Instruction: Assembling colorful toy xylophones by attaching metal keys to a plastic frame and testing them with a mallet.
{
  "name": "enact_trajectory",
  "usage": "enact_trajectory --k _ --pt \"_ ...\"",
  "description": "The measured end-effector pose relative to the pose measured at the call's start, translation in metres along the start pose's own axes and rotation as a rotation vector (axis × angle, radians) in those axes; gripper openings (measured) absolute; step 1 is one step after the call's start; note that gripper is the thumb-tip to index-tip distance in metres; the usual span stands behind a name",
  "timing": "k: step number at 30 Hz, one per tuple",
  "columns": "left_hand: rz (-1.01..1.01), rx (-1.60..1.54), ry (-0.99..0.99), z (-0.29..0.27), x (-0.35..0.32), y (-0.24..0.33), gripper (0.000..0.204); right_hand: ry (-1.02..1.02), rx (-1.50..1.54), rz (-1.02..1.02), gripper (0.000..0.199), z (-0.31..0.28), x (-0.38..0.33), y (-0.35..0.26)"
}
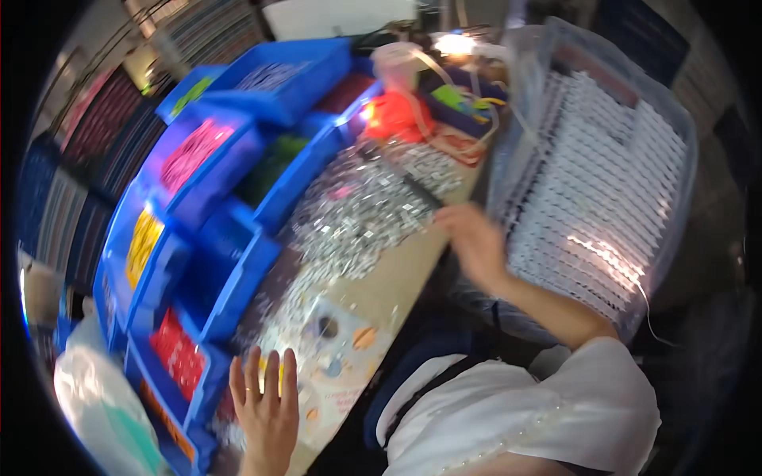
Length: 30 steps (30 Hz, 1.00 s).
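Head view: left hand (pixel 266 408) flat, open, beside patterned card (pixel 341 357); right hand (pixel 476 242) (blurred, grip unclear) by clear bag (pixel 603 166)

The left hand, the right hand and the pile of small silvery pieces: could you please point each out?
left hand (pixel 266 412), head view, back of the hand.
right hand (pixel 475 242), head view, back of the hand.
pile of small silvery pieces (pixel 357 214), head view, middle of the heap.

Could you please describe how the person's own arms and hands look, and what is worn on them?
Both hands are bare, without gloves. The left hand has a thin ring on one finger; its forearm is almost out of view at the lower edge. The right hand shows no ring that I can make out, being blurred; its forearm is bare up to a loose white sleeve with a small beaded trim.
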<state>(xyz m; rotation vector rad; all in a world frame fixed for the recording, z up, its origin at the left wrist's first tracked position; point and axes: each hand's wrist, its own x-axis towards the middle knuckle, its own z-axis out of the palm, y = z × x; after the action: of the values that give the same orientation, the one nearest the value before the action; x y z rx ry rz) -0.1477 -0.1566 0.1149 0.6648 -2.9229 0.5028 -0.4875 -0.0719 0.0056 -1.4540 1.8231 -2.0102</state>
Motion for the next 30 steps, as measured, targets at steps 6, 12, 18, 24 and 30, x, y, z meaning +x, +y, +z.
enact_trajectory --k 6,12,18,24,30 --pt "0.039 -0.273 0.079 0.013 0.074 0.033 0.042 0.381 -1.349 0.439 0.046 -0.269 0.013 0.140" --pt "-0.042 -0.376 0.004 0.024 0.073 0.030 0.040 0.423 -1.919 0.189 0.043 -0.439 0.063 0.217" --pt "-0.169 -0.364 -0.063 0.055 0.032 0.025 0.038 0.048 -1.965 0.602 0.034 -0.502 0.077 0.200" --pt "-0.195 -0.376 0.000 0.038 0.016 0.021 0.034 0.813 -1.511 -0.207 0.026 -0.422 0.109 0.123" --pt "-0.341 -0.575 0.202 0.034 0.023 0.044 0.036 0.367 0.495 0.244 0.033 -0.197 0.104 0.018"
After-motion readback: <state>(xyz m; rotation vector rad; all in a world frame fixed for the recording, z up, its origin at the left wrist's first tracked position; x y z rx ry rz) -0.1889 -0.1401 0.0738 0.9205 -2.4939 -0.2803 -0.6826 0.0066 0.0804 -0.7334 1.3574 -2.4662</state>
